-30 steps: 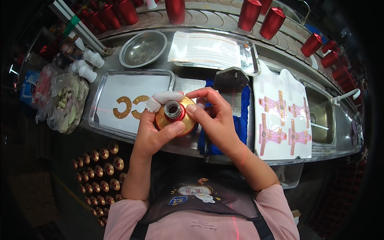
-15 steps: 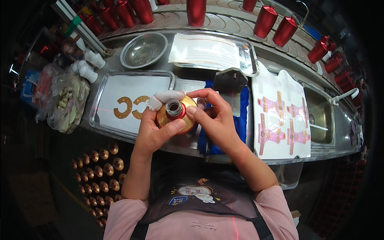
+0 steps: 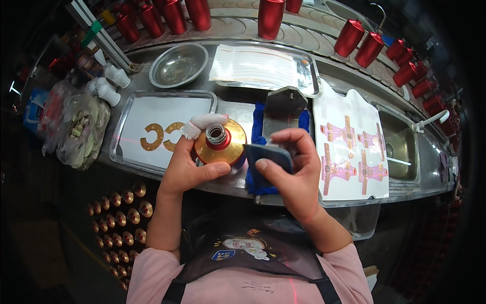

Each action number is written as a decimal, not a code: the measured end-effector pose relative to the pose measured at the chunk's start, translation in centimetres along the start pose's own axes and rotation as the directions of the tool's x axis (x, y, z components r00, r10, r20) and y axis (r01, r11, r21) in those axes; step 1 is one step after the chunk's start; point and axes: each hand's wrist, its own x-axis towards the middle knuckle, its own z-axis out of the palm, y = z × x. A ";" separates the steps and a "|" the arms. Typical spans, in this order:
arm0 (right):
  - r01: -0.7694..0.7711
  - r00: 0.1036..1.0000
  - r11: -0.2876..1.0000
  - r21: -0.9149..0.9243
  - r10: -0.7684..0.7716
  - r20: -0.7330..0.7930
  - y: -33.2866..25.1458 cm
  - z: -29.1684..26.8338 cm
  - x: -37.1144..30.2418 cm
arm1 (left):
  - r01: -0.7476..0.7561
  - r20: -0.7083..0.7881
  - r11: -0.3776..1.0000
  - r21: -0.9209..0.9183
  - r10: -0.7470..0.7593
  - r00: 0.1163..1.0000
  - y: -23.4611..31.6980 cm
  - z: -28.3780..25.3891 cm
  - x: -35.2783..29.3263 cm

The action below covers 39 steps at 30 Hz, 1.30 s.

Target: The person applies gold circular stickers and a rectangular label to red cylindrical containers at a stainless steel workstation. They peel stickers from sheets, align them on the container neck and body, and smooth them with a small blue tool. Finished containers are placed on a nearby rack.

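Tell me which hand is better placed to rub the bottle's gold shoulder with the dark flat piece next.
Right, most likely: the right hand pinches the dark flat piece just beside the bottle. The left hand is taken up holding the bottle, its thumb at the gold shoulder's near edge.

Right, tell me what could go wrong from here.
The dark pad in the right hand is close to the gold-topped bottle; its edge might scuff the shiny surface.

The bottle's neck is uncapped, so dust or lint could get in.

The left hand's thumb presses bare on the gold, which may leave smudges; only the fingers behind the neck look covered in white cloth.
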 end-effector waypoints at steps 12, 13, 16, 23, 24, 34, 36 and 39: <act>0.265 0.960 0.837 -0.480 -0.276 0.049 -0.4 0.8 7.5 | 0.014 0.001 1.000 0.003 -0.014 1.000 0.0 -0.1 0.1; 0.260 0.954 0.850 -0.459 -0.300 -0.015 -0.8 1.0 6.9 | -0.003 -0.013 1.000 0.010 0.003 1.000 0.0 -0.2 0.1; 0.264 0.961 0.905 -0.334 -0.276 0.012 -1.6 1.5 4.6 | 0.049 -0.008 0.999 -0.014 -0.049 0.999 0.0 -0.2 -0.1; 0.255 0.957 0.839 -0.481 -0.289 0.004 -0.2 1.1 6.1 | 0.066 -0.008 0.998 0.009 -0.066 0.998 0.1 -0.1 -0.1; 0.296 0.940 0.836 -0.463 -0.342 -0.017 0.0 1.0 6.0 | 0.044 -0.012 0.999 0.022 -0.044 0.999 0.1 -0.2 -0.2; 0.744 0.656 0.418 -0.521 -0.606 0.450 -1.2 2.8 2.4 | -0.125 -0.015 0.968 0.216 0.131 0.991 -0.7 0.0 -0.6; 0.800 0.592 0.331 -0.500 -0.573 0.567 -1.1 3.5 1.2 | -0.178 -0.054 0.951 0.254 0.197 0.979 -1.0 0.5 -0.6; 0.802 0.596 0.389 -0.453 -0.562 0.574 -0.9 3.7 0.8 | -0.239 -0.091 0.923 0.301 0.277 0.957 -1.5 1.1 -0.5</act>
